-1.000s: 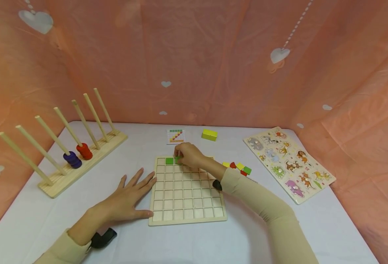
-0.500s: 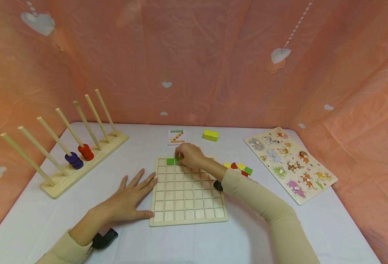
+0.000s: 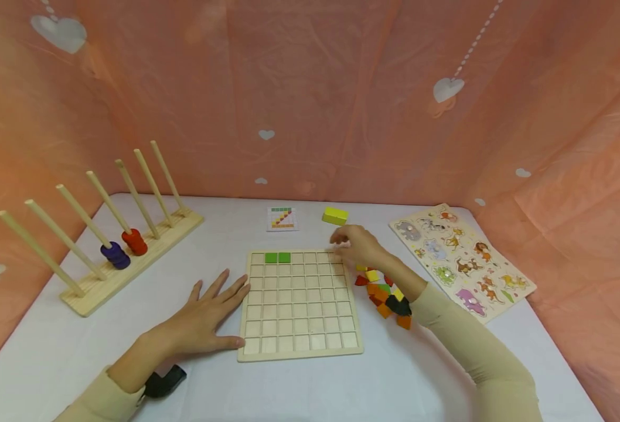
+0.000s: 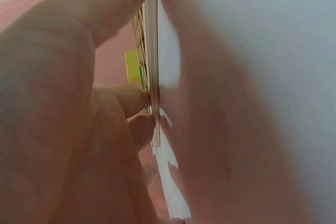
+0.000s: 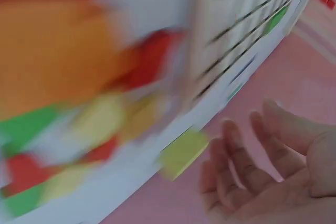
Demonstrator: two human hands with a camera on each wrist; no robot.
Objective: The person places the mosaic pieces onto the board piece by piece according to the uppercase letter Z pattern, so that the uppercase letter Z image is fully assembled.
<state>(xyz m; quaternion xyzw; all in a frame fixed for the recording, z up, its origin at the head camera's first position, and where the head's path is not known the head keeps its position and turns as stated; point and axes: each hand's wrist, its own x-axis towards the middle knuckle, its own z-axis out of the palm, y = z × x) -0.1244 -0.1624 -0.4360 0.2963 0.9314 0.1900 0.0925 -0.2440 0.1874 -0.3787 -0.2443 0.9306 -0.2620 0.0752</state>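
A wooden grid board (image 3: 300, 313) lies flat on the white table. Two green square tiles (image 3: 278, 258) sit side by side in its far row, second and third cells from the left. My left hand (image 3: 199, 319) is spread along the board's left edge, thumb and fingertips touching the rim. My right hand (image 3: 360, 245) hovers above the board's far right corner, fingers loosely bent with nothing between them. Just nearer than that hand, a loose pile of orange, red, yellow and green tiles (image 3: 371, 289) lies right of the board, partly hidden by the wrist and its black strap.
Behind the board lie a small pattern card (image 3: 282, 219) and a yellow block (image 3: 335, 215). To the left stands a wooden peg rack (image 3: 136, 261) with blue and red rings. An animal puzzle board (image 3: 460, 258) lies at the right; a pink curtain hangs behind.
My right hand has let go of the second green tile, which now lies in its cell, and has moved right toward the tile pile. My left hand has stayed at the board's edge.
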